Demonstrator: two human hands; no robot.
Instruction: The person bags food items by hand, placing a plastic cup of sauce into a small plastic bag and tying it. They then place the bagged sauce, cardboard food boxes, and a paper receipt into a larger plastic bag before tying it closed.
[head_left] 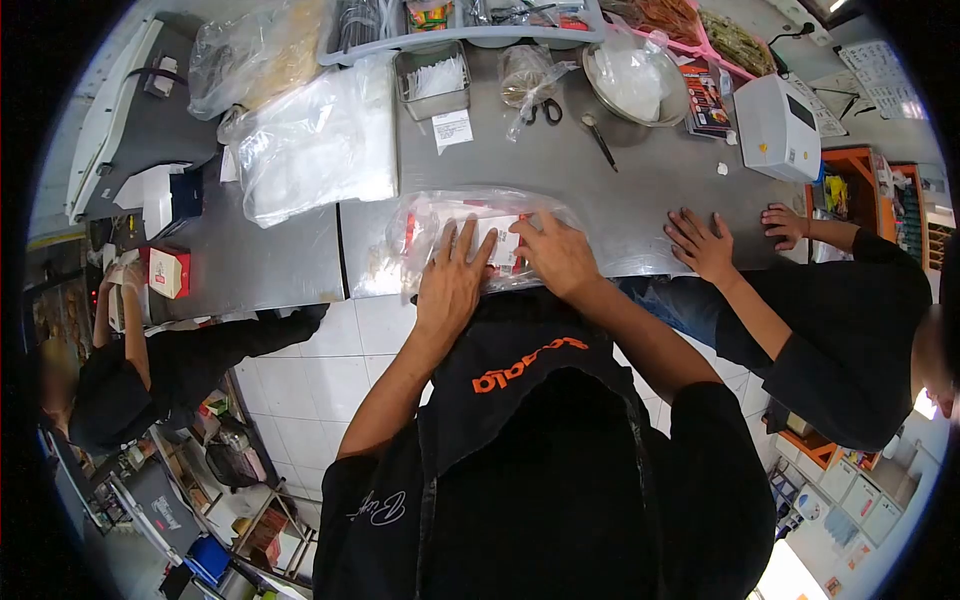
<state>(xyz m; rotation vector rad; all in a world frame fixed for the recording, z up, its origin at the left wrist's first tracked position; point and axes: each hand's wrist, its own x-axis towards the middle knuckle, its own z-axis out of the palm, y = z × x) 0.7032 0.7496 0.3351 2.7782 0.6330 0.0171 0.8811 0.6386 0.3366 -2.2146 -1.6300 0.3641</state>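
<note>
Bag: I see a clear plastic bag [430,225] lying at the near edge of the steel counter [640,180], right in front of the person's apron.
Bag look: it is thin, crinkled and glossy, with white glare on its folds. Red-and-white packets [500,240] show through it; I can't read their print.
Left hand: the left hand [455,285] lies palm down on the bag's near side, fingers spread apart and flat, gripping nothing.
Right hand: the right hand [560,255] rests palm down on the bag just beside the left, fingers close together and pointing across the packets, pressing rather than clamping.
Co-worker, right: 2 hands [700,245] of a person in a black sleeve lie flat on the counter, near the bag's right end.
Co-worker, left: another person holds a red-and-white box [165,272], well apart from the bag.
Far side: scissors [541,112], a spoon [598,138], a steel bowl [668,100] and a stack of plastic bags [320,140] lie beyond the bag.
</note>
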